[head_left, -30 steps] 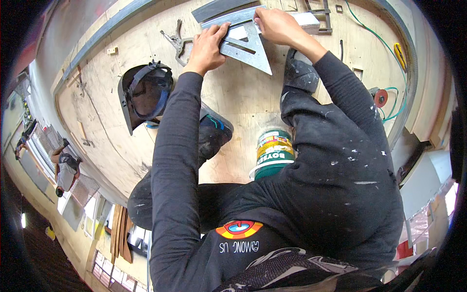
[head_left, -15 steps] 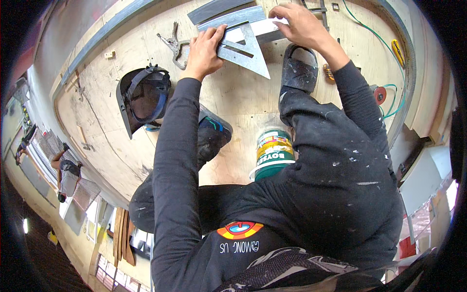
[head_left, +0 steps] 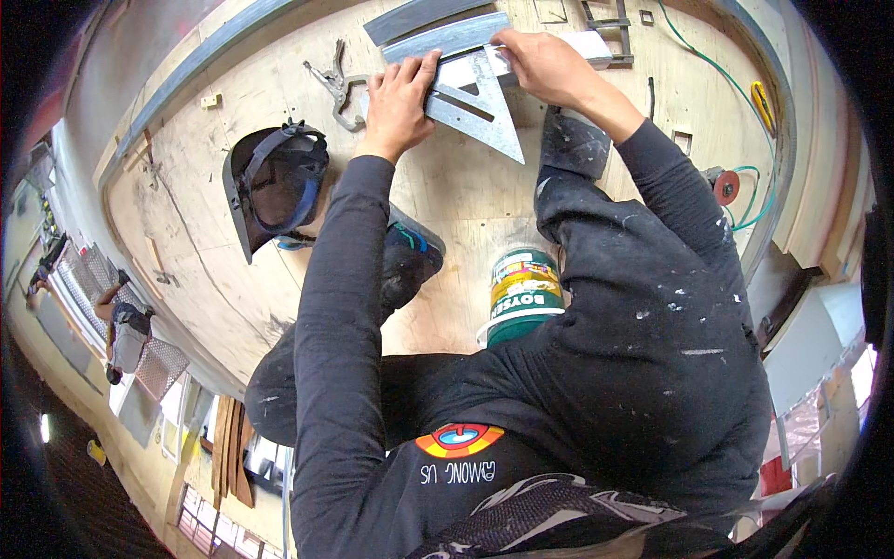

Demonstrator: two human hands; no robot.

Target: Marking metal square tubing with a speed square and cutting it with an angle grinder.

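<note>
Your left hand (head_left: 399,98) presses flat, fingers spread, pinning the metal triangular square (head_left: 475,98) on the far plywood floor (head_left: 466,200) against the grey metal strip (head_left: 447,37), while right hand (head_left: 545,65) fingers pinch its far edge.

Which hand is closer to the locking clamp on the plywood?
Left. The left hand presses on the metal square right beside the clamp, just to its right. The right hand is farther right, past the square's far side.
</note>
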